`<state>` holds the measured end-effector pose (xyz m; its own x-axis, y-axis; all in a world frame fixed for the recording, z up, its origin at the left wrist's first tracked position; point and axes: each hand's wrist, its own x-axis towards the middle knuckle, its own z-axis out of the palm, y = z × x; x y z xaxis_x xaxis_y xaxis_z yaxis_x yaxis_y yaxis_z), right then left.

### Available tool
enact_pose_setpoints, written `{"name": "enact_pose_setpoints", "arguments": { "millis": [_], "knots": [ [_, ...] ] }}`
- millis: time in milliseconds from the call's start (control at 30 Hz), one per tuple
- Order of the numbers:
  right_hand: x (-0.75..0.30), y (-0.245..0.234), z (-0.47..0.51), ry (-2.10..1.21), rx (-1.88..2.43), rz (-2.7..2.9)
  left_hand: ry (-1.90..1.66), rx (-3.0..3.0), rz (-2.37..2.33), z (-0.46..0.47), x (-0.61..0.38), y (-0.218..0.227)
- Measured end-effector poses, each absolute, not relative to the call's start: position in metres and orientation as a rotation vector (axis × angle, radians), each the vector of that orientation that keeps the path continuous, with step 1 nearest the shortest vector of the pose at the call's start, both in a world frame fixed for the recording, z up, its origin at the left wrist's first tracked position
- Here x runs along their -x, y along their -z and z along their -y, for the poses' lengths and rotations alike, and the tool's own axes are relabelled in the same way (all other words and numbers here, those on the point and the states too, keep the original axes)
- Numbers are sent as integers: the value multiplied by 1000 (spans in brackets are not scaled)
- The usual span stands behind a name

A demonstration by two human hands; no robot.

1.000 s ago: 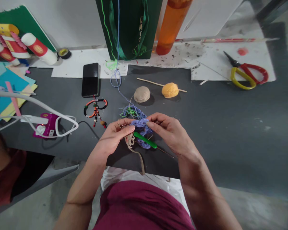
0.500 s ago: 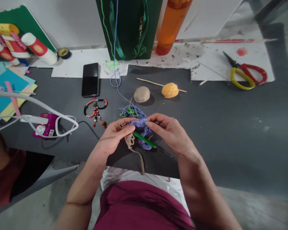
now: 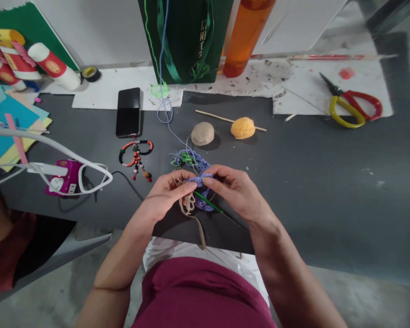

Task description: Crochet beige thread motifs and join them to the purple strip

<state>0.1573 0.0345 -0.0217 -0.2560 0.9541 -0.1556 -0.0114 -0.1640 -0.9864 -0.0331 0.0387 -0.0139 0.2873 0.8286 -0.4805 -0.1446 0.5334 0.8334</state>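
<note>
Between my two hands is a strip of purple crochet work (image 3: 205, 203), pinched at its upper edge. My left hand (image 3: 167, 191) closes thumb and fingers on its left side, with beige crocheted loops (image 3: 190, 203) hanging just beneath. On the right side, my right hand (image 3: 234, 187) grips the same piece between thumb and forefinger. A crochet hook with a green handle (image 3: 208, 202) slants below the fingers; whether a hand touches it I cannot tell. Behind the hands lies more purple and green crochet (image 3: 187, 158), from which purple yarn (image 3: 176, 134) runs toward the back.
A beige yarn ball (image 3: 202, 133) and a yellow yarn ball (image 3: 243, 128) with a thin stick lie beyond my hands. Left are a phone (image 3: 128, 112), a beaded bracelet (image 3: 136, 155) and a purple power adapter (image 3: 65, 177). Scissors (image 3: 355, 107) rest at right; a dark green bag (image 3: 187, 41) stands behind.
My hands have drawn slightly closer together and folded the purple piece flatter at its top edge. The green hook has turned a little and shows thinner.
</note>
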Motion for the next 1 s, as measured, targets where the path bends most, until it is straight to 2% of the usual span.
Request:
{"name": "enact_pose_setpoints", "arguments": {
  "millis": [267, 500, 1000],
  "knots": [
    [-156, 23, -33, -1735, 1116, 987, -661, -812, -1041, -39, 35, 12],
    [-157, 21, -33, -1819, 1095, 1027, -715, -722, -1047, -37, 32, 11],
    [-161, 20, -35, -1746, 1135, 1149, -745, -634, -1033, -40, 34, 9]
  ]
}}
